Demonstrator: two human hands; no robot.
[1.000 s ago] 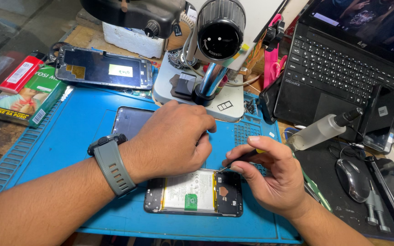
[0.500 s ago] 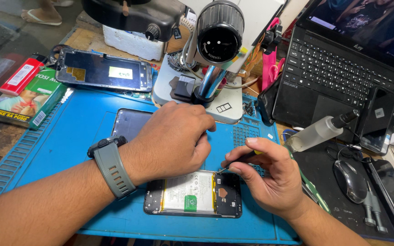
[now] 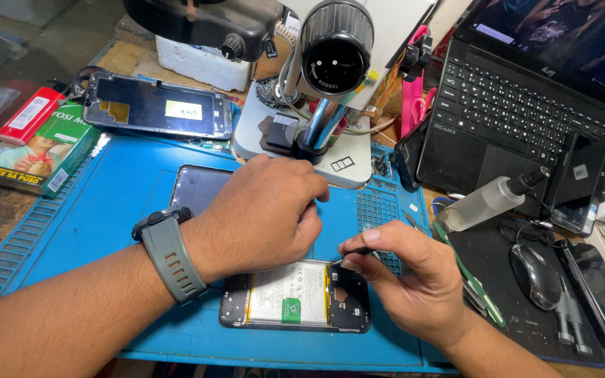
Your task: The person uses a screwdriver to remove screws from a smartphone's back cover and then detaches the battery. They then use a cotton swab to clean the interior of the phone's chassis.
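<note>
Opened phone [image 3: 295, 295] lies flat near the front edge of the blue work mat [image 3: 106, 203], its back off, so I see the pale battery and the dark board end to the right. My left hand [image 3: 264, 213] rests over the phone's upper edge, fingers curled down together onto it, though I cannot tell how firmly it presses. My right hand [image 3: 404, 280] sits just right of the phone, thumb and forefinger pinched shut on a thin dark tool [image 3: 348, 257] whose tip points at the phone's top right corner. A grey watch [image 3: 166, 252] wraps the left wrist. Behind the left hand a dark back cover [image 3: 194, 189] lies on the mat. Farther back stands the microscope [image 3: 334, 52] on its pale base, with another phone [image 3: 157, 106] lying screen up to its left. To the right are a clear bottle [image 3: 488, 201], a black mouse [image 3: 536, 275] and a laptop [image 3: 526, 98]
</note>
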